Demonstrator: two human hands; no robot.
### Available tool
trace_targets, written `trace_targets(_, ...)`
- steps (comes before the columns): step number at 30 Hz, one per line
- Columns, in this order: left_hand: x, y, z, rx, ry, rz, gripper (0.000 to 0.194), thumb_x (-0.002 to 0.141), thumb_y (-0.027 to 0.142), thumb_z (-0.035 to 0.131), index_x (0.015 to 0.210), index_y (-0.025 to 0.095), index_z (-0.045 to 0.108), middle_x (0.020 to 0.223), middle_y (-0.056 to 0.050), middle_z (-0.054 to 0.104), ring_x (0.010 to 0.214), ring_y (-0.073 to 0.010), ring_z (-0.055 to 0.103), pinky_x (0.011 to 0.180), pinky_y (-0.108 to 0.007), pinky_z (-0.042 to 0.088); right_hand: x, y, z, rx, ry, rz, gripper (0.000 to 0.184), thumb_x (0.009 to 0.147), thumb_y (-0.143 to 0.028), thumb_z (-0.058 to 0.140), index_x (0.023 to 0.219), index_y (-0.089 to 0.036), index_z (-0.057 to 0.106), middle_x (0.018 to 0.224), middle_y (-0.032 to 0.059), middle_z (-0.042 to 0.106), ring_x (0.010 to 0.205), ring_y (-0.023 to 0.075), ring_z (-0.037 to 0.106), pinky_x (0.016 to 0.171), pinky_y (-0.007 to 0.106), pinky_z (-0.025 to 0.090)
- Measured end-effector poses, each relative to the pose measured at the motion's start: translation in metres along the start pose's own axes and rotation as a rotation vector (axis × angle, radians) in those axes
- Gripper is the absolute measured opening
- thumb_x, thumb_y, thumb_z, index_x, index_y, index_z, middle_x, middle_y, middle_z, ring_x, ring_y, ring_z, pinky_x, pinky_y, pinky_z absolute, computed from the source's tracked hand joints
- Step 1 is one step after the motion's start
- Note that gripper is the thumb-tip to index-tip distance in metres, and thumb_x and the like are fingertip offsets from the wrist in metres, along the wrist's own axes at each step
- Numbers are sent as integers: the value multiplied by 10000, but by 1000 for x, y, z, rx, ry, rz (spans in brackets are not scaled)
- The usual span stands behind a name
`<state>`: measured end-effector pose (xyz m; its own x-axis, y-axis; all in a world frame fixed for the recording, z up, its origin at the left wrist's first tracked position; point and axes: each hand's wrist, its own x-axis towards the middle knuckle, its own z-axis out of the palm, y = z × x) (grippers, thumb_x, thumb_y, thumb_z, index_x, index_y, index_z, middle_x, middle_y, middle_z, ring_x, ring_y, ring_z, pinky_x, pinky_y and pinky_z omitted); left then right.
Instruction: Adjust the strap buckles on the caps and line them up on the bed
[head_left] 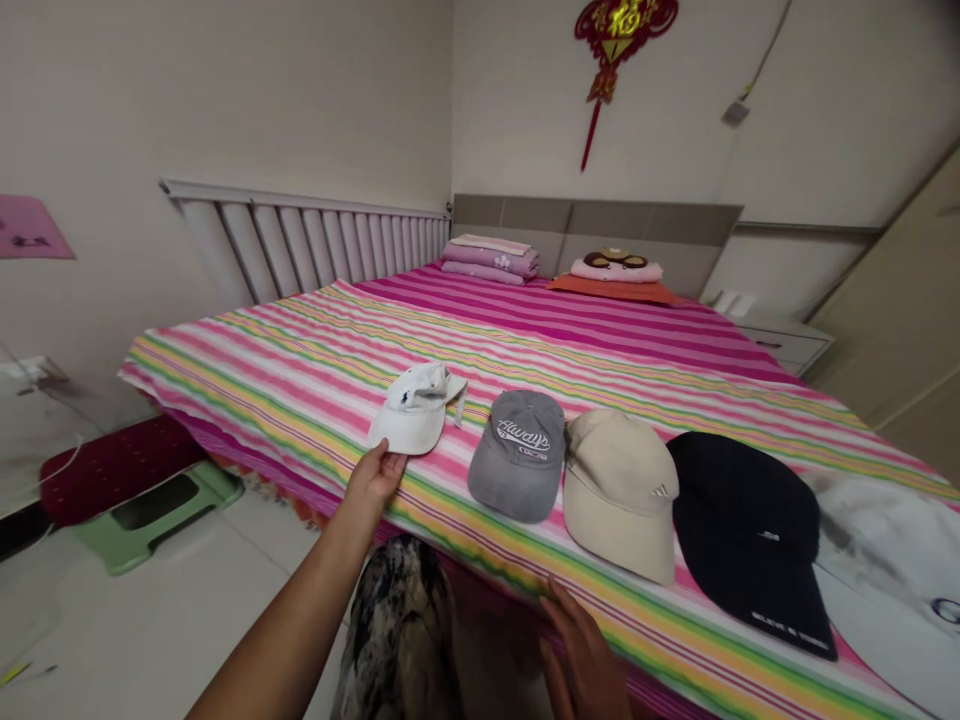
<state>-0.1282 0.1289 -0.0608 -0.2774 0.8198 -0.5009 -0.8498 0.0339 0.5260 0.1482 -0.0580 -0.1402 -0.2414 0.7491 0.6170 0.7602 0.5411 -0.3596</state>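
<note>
My left hand grips the brim of a white baseball cap between thumb and fingers; a small dark logo marks its front and a loose strap hangs at its back. To its right lies a grey cap with white lettering. Beyond that, a beige cap, a black cap and another white cap cut by the frame edge form a row. At the bed's front edge rests my right hand, fingers stretched out and holding nothing.
Striped bedding covers the bed. Folded purple bedding and an orange-and-pink stack lie by the headboard. A white radiator lines the left wall. On the floor at left stands a green stool.
</note>
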Motion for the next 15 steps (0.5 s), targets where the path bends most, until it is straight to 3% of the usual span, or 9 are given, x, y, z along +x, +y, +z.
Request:
trace_targets(3,-24,-8,-4,-54,-90,-1,259,830,65,385,1010,150,550,673,-27,662,590,-98,621,636,-196,519,-5,1,-7,109,-5,90,498,784,-156,496,1260,-271,403,1175,98,567,1048,266,550,815,408,502)
trace_targets(5,-43,-23,-19,-75,-167,-15,320,825,53,379,1077,169,539,733,-35,683,611,-96,630,628,-176,513,-1,0,-13,225,-31,209,401,791,-202,507,1187,-259,484,1137,93,594,1029,263,562,834,405,489)
trace_targets(9,-76,-62,-64,-51,-524,-137,528,728,27,500,1187,286,471,943,4,678,861,-123,630,764,-190,491,37,-9,-29,637,-116,502,302,809,-347,493,1065,-204,562,1074,123,623,1008,261,573,861,409,456)
trace_targets(12,-113,-78,-86,29,-703,-182,494,582,118,691,1034,289,588,950,17,676,950,-162,600,827,-213,462,82,-22,-43,1003,-145,591,426,753,-465,541,1068,-179,551,1102,145,607,1038,264,554,887,420,423)
trace_targets(15,-177,-71,-88,246,-817,-311,411,475,140,758,865,224,660,815,-31,694,892,-235,615,776,-292,475,117,-38,-57,1307,-228,563,601,665,-560,587,1117,-169,530,1146,149,579,1045,275,542,891,427,403)
